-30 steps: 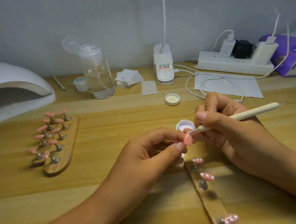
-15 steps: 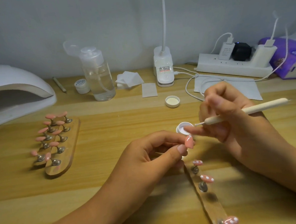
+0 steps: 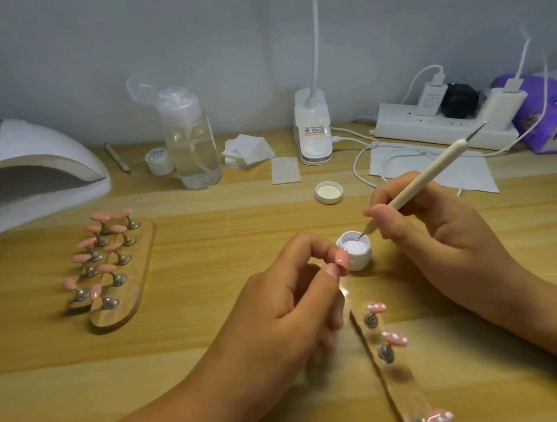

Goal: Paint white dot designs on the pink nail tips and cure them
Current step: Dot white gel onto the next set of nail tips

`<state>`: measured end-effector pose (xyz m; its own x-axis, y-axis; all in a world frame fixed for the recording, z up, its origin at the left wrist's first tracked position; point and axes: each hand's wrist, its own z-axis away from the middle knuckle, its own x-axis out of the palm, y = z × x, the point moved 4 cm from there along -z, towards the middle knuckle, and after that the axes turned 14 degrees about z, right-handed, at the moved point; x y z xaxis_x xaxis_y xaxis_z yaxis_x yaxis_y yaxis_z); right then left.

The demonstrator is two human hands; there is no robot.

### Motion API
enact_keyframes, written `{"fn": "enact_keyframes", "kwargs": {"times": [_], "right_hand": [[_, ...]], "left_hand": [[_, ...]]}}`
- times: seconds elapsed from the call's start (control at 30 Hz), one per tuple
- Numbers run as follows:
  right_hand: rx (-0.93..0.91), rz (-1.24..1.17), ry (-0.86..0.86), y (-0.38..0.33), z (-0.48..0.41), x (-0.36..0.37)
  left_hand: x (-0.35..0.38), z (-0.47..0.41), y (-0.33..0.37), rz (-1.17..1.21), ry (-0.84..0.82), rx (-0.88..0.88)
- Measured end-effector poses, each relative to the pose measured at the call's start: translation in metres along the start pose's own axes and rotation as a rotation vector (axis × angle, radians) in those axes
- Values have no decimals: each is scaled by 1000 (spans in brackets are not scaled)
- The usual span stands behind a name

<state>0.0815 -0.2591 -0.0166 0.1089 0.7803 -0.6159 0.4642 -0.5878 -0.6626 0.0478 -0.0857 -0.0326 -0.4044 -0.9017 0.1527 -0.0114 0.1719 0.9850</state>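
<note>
Dotted tips (image 3: 395,338) sitting on near holder (image 3: 402,387). Left hand (image 3: 287,309) pinching plain pink nail tip (image 3: 342,258) between thumb and forefinger. Right hand (image 3: 436,229) gripping dotting tool (image 3: 433,177), loading its point in white gel pot (image 3: 356,251). Next, likely: steady dabs on held tip. Curing lamp (image 3: 30,169) standing far left.

A plain pink nail tip (image 3: 342,258) is pinched between thumb and forefinger of the left hand (image 3: 287,309), just beside the open pot of white gel (image 3: 359,260). The right hand (image 3: 437,232) holds a cream dotting tool (image 3: 433,177) tilted, its metal point dipped in the gel. Three white-dotted tips (image 3: 395,338) stand on a clear strip (image 3: 405,386) near the person; undotted tips (image 3: 106,268) stand on holders at the left.
</note>
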Motion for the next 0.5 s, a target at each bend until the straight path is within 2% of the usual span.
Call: {"fn": "enact_keyframes", "kwargs": {"times": [0.13,0.5], "right_hand": [[-70,88,-20,-2,0,1],[-94,166,-68,0,-2,5]], "left_hand": [[1,0,-5,59,-18,-27],[-4,-5,-7,176,11,-54]]}}
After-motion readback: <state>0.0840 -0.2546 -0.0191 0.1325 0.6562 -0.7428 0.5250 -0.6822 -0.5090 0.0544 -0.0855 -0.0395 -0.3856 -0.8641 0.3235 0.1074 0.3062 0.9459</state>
